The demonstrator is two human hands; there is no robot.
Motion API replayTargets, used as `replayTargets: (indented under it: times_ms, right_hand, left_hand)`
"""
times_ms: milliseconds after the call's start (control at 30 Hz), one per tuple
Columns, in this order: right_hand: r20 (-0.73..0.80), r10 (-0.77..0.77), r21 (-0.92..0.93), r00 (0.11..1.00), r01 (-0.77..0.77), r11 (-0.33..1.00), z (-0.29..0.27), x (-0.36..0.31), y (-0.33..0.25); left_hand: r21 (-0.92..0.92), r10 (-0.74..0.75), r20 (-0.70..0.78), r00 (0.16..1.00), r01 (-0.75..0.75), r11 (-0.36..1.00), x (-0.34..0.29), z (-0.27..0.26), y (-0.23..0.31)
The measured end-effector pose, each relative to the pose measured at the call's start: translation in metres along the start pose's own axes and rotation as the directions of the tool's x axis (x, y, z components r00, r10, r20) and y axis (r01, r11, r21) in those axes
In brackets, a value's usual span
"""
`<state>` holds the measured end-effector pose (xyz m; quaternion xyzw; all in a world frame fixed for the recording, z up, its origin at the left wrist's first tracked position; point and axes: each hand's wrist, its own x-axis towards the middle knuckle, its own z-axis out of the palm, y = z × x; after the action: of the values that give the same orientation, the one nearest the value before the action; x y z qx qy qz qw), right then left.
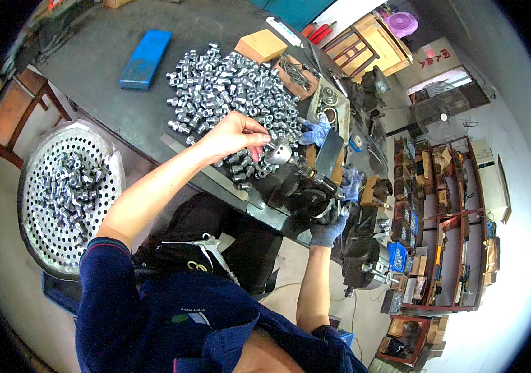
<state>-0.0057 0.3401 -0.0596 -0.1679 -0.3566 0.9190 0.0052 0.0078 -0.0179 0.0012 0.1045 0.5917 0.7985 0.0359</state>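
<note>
My bare left hand (231, 135) reaches over the near edge of a pile of small metal fittings (234, 90). Its thumb and fingers are pinched together close beside the round metal chuck (278, 152) of a small dark bench machine (300, 193). What lies between the fingertips is too small to tell. My right hand (327, 230), in a grey glove, is closed at the machine's near right side, apparently around a handle that its fingers partly cover. Blue-and-white cloth (315, 130) lies behind the chuck.
A perforated metal basket (29, 180) with more fittings stands at left. An air blow gun (216, 252) rests by my lap. On the dark bench (97, 62) are a blue block (146, 59) and a yellowish block (260, 46). Shelves (446, 224) with bins stand at right.
</note>
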Motion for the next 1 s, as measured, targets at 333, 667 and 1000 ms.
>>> replayTargets:
  times_ms: [333, 667, 1000]
  right_hand:
    - [0.040, -0.170, -0.202, 0.985, 0.174, 0.964, -0.006, -0.001, 0.001]
    - [0.123, -0.156, -0.196, 0.980, 0.179, 0.964, 0.012, -0.037, -0.034]
    - [0.061, -0.263, -0.254, 0.963, 0.270, 0.929, 0.014, -0.034, -0.022]
  left_hand:
    - [-0.041, 0.018, 0.025, 1.000, -0.016, 0.999, 0.004, 0.003, 0.001]
    - [0.031, -0.054, 0.074, 0.996, 0.052, 0.998, 0.002, 0.002, 0.005]
    - [0.004, -0.012, -0.060, 0.998, 0.012, 1.000, -0.004, 0.010, 0.001]
